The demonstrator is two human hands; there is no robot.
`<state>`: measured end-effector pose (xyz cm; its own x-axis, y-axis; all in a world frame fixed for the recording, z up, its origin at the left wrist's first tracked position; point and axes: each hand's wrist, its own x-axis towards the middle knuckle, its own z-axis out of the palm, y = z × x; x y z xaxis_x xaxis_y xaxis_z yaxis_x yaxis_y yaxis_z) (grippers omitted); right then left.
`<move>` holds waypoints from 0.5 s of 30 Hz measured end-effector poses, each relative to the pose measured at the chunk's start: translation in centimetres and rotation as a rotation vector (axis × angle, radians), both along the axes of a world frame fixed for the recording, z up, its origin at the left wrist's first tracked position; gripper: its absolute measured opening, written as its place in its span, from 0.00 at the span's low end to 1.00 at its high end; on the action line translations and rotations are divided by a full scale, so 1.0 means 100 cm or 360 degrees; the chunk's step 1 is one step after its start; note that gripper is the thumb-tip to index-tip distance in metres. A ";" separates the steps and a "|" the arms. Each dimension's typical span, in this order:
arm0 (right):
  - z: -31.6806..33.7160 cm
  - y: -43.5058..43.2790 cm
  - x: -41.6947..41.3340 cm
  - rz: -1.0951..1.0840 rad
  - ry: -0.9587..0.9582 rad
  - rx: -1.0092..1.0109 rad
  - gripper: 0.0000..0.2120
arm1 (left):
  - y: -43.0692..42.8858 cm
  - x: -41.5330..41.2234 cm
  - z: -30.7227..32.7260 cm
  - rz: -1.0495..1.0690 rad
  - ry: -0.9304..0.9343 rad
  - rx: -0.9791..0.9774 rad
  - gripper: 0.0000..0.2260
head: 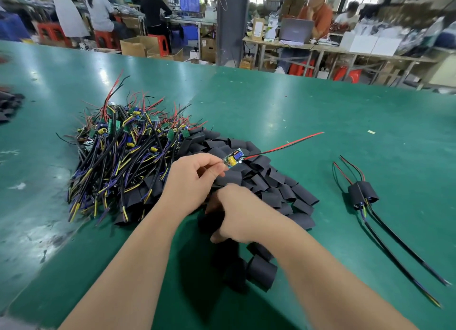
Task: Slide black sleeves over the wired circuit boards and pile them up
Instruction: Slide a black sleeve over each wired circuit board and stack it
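Green surface. Left hand pinches a bare circuit board at the tips of its fingers, over the sleeve pile. Right hand, just below, has its fingers curled round a black sleeve. Unsleeved boards heaped left; sleeved pair well right. Cardboard box beyond, contents unclear.

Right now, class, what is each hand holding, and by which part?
The left hand pinches a circuit board by its near end, its wires trailing away. The right hand curls among the black sleeves; whether it grips one cannot be told.
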<state>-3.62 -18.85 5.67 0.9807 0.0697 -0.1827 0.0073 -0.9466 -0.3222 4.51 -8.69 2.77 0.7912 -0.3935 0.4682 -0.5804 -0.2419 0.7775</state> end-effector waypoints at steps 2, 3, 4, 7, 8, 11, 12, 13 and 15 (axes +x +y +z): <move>0.000 -0.024 -0.013 -0.0122 -0.0287 0.0144 0.22 | 0.000 0.000 -0.001 -0.0001 -0.0012 -0.0009 0.06; -0.001 -0.039 -0.020 -0.0218 -0.0393 0.0249 0.21 | 0.000 0.001 -0.002 0.0005 -0.0021 0.0005 0.06; -0.002 -0.055 -0.027 -0.0338 -0.0469 0.0389 0.20 | 0.001 0.002 -0.002 0.0006 -0.0024 0.0022 0.07; -0.010 -0.098 -0.045 -0.0747 -0.0695 0.1237 0.16 | 0.004 0.003 -0.001 -0.0046 -0.0004 0.0046 0.12; -0.014 -0.109 -0.050 -0.0869 -0.0800 0.1605 0.15 | 0.005 0.002 0.000 -0.0079 -0.0002 0.0044 0.13; -0.025 -0.123 -0.054 -0.1218 -0.0934 0.2702 0.15 | 0.007 0.000 0.004 -0.0163 0.0015 0.0026 0.15; -0.026 -0.124 -0.054 -0.1286 -0.0919 0.2949 0.17 | 0.007 -0.001 0.004 -0.0186 0.0026 0.0023 0.15; -0.026 -0.123 -0.053 -0.1320 -0.0897 0.3125 0.19 | 0.007 -0.002 0.004 -0.0207 0.0042 0.0025 0.14; -0.024 -0.120 -0.052 -0.1319 -0.0900 0.3376 0.22 | 0.005 -0.005 0.004 -0.0241 0.0079 0.0048 0.14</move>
<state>-8.84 -30.85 3.27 0.7984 -0.5609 -0.2192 0.3473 0.7262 -0.5933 4.03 -8.17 3.14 0.7436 -0.5233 0.4163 -0.5732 -0.1783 0.7997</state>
